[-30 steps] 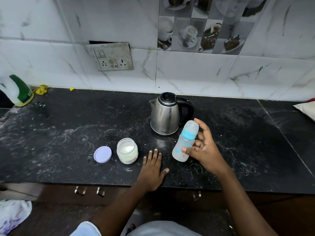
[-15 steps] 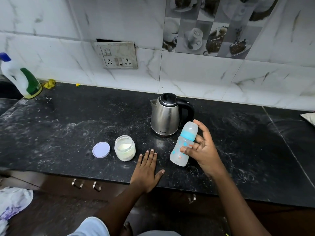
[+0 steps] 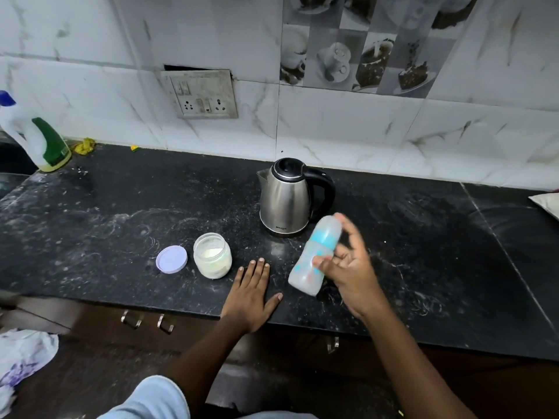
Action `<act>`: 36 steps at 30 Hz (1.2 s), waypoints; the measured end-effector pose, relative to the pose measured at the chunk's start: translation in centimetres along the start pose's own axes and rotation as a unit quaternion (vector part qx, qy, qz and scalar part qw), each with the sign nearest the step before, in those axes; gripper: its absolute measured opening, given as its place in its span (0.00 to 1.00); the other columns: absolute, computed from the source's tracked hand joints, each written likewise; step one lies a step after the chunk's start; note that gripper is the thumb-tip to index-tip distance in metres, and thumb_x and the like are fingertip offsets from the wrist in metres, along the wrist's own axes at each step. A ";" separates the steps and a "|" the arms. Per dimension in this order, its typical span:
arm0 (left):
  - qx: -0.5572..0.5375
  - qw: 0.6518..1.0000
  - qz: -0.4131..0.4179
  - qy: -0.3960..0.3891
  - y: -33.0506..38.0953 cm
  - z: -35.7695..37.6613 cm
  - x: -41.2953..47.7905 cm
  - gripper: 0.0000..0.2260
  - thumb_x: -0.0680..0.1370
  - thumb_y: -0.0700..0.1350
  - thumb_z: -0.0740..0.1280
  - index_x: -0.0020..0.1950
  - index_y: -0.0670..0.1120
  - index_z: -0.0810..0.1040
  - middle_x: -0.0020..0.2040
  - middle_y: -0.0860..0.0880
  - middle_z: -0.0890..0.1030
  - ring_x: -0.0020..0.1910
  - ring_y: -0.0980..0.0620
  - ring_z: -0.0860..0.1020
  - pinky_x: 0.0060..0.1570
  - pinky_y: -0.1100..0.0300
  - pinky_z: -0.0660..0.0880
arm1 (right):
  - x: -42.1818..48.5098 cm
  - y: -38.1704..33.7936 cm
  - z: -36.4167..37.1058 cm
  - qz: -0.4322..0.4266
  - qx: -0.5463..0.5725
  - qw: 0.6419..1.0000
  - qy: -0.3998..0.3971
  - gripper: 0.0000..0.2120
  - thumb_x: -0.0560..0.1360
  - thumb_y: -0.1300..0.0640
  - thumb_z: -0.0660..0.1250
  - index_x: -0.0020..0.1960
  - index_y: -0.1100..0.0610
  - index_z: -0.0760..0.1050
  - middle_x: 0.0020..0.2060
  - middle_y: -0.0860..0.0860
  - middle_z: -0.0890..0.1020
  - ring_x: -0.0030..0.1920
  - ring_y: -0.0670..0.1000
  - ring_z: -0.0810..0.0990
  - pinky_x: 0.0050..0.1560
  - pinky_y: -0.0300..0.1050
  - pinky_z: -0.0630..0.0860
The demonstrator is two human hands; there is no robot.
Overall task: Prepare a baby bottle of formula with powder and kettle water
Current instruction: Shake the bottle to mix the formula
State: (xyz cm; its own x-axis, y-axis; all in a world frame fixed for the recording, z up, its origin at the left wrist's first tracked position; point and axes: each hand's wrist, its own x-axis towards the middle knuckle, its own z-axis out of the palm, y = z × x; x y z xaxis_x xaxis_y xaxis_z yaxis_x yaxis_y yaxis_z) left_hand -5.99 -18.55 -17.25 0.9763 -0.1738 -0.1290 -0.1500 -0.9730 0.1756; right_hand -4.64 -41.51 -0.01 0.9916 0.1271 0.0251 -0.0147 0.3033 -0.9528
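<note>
- Black stone counter (image 3: 423, 267), dusted with white streaks.
- Steel kettle (image 3: 287, 201) upright mid-back, handle to the right.
- Open powder jar (image 3: 212, 255) near front, its lilac lid (image 3: 171, 259) flat just left of it.
- Left hand (image 3: 251, 297) flat at front edge.
- Cleaner bottle (image 3: 39, 140) and yellow scrap (image 3: 84, 145) far-left back.

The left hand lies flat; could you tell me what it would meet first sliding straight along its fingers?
Probably the kettle, near its spout side; the left hand would pass just right of the powder jar, though depth is unclear.
</note>
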 end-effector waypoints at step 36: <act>-0.009 1.000 0.003 0.001 -0.2 -0.1 -0.1 0.40 0.85 0.69 0.42 0.88 0.44 0.41 0.88 0.45 0.40 0.87 0.47 0.36 0.83 0.48 0.32 | -0.6 -3.3 0.7 -0.003 0.068 0.998 0.003 0.41 0.72 0.68 0.78 0.77 0.42 0.68 0.65 0.67 0.80 0.63 0.61 0.83 0.60 0.59 0.82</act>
State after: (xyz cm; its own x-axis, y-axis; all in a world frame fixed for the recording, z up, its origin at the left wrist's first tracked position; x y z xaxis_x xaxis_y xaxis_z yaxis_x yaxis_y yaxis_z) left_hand -6.02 -18.28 -17.22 0.9755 -0.1798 -0.1266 -0.1534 -0.9689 0.1940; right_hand -5.24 -41.87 3.30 0.9924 0.1197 0.0296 -0.0249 0.4298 -0.9026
